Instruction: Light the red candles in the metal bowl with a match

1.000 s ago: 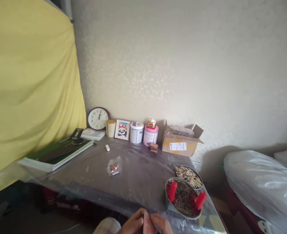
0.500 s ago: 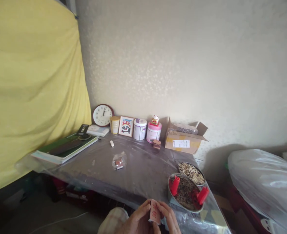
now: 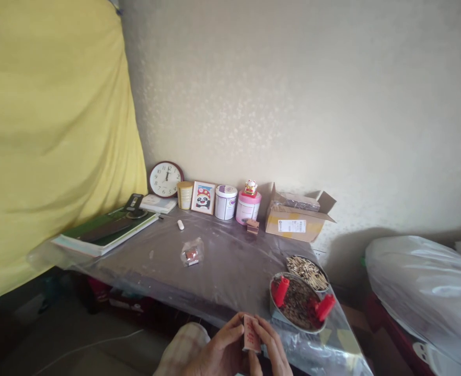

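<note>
Desk (image 3: pixel 230 261): dark top, wrapped in clear plastic film, set against the wall.

Along the back edge, left to right: wall clock (image 3: pixel 165 179) leaning upright, yellow canister (image 3: pixel 184 195), framed panda picture (image 3: pixel 203 198), white tin (image 3: pixel 226 202), pink tin (image 3: pixel 248 208), open cardboard box (image 3: pixel 297 222).

Just in front of the pink tin: small brown block (image 3: pixel 252 226).

Left end: stack of flat books (image 3: pixel 105 235), with a white booklet (image 3: pixel 158 203) beside it.

Mid-surface: small white cylinder (image 3: pixel 181 225) and a crumpled clear packet (image 3: pixel 192 253), well apart.

Right front corner: round metal dish of matchsticks (image 3: pixel 307 256), just beside a second metal dish (image 3: pixel 273 309) with dark debris and two red candles (image 3: pixel 281 291).
</note>
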Available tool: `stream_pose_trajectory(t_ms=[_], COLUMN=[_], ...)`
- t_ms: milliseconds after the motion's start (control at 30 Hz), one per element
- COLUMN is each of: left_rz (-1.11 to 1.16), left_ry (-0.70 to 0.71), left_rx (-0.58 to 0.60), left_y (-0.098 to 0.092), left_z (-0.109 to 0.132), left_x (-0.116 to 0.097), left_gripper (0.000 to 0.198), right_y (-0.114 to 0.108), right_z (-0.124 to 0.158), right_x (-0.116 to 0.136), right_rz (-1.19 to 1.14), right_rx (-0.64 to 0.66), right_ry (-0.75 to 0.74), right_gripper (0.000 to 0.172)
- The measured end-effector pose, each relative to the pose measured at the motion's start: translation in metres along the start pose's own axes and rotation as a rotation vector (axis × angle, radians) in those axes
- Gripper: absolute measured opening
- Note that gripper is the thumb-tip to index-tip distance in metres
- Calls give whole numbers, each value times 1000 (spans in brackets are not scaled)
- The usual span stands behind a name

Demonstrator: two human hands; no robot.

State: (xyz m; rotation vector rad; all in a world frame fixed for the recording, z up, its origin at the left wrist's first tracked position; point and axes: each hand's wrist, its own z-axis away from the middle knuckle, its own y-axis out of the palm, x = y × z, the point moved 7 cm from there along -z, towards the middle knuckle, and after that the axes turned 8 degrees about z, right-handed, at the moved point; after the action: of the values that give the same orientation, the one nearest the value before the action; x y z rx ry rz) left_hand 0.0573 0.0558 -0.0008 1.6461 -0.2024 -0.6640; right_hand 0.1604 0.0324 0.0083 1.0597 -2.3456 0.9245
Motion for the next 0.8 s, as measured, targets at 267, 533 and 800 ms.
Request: stream_pose_trajectory(t_ms=[267,533,800], left_rz=[-125,-162,-219], left_ry=[0,-28,-135], left_rx=[66,49,14], left_y=[-7,-2,-12], left_z=[-1,5,10], left_x=[4,-1,9], left_gripper=[28,32,35], right_y=[1,-1,-7], right_z=[4,-8,-13], right_x=[0,4,-13], right_rz=[-79,-369,-652], right_rx=[139,516,381], right_ry=[174,433,814], right_gripper=[38,53,41])
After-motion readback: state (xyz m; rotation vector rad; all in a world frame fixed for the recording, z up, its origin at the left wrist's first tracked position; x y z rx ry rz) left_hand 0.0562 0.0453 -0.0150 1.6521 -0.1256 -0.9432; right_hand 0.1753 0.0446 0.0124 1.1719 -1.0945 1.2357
